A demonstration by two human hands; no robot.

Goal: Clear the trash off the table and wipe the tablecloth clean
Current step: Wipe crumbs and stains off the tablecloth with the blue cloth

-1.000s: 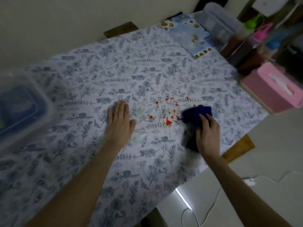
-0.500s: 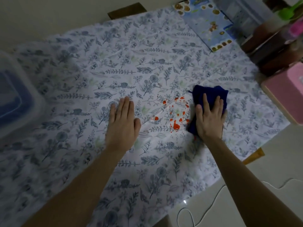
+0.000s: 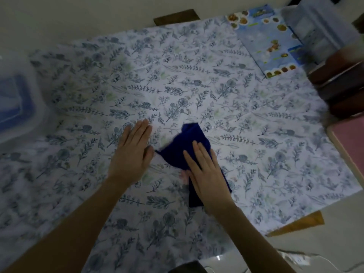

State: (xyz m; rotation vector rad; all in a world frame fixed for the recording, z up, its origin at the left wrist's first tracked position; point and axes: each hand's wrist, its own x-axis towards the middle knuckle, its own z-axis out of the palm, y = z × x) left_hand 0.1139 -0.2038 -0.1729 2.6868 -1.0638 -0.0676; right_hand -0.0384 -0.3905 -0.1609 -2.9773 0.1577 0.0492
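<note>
I see the right hand (image 3: 206, 170) flat, fingers together, palm pressing the cloth (image 3: 189, 146) onto the tablecloth (image 3: 197, 85) near the middle. The left hand (image 3: 132, 154) lies flat just beside it, fingers together, gripping nothing, thumb tip at the cloth's left corner. Wide bare fabric runs ahead toward the far edge and off to the right. A clear tub (image 3: 17, 99) crowds the left edge; a blue printed sheet (image 3: 266, 40) lies in the far right corner, and a pink box (image 3: 350, 142) sits at the right edge, cut off by the frame. The cloth is dark blue, soft, rumpled, roughly a folded wedge, partly hidden under the palm. The tablecloth is thin, pale, leaf-printed, creased. Whatever lies under the cloth I can't see. Dark shapes (image 3: 338, 85) far right are too blurred to make out.
</note>
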